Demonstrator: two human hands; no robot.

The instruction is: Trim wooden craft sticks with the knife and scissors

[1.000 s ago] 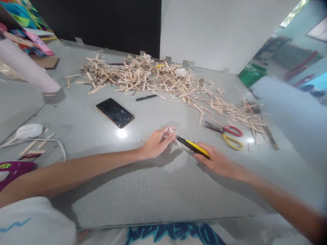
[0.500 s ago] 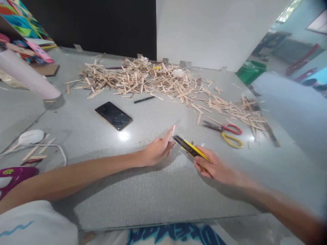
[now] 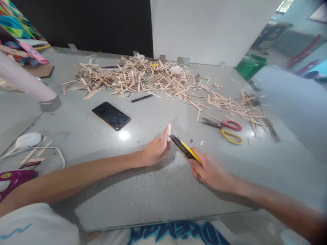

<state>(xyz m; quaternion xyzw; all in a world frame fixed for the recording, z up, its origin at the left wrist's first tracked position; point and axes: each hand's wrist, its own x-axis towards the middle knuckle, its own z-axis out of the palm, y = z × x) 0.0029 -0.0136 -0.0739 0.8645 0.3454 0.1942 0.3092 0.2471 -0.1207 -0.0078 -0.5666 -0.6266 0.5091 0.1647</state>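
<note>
My left hand (image 3: 157, 149) pinches a small pale wooden stick (image 3: 169, 129), held upright just above the table in the middle of the view. My right hand (image 3: 204, 167) is wrapped round a yellow and black utility knife (image 3: 186, 149). The knife's tip points up and left and reaches the lower part of the stick at my left fingers; whether it touches the wood I cannot tell. A small pale scrap (image 3: 201, 143) and a dark bit (image 3: 191, 140) lie just beyond the knife.
A heap of wooden sticks (image 3: 138, 76) spreads along the back of the grey table (image 3: 133, 197). Scissors (image 3: 224, 127) with red and yellow handles lie at right. A phone (image 3: 111, 115) and a dark thin rod (image 3: 142, 98) lie left of centre. A white cable (image 3: 60, 154) curves at far left.
The stick now stands more upright and shows more plainly in my left hand. My right hand with the knife has shifted slightly left. The whole view has drifted a little.
</note>
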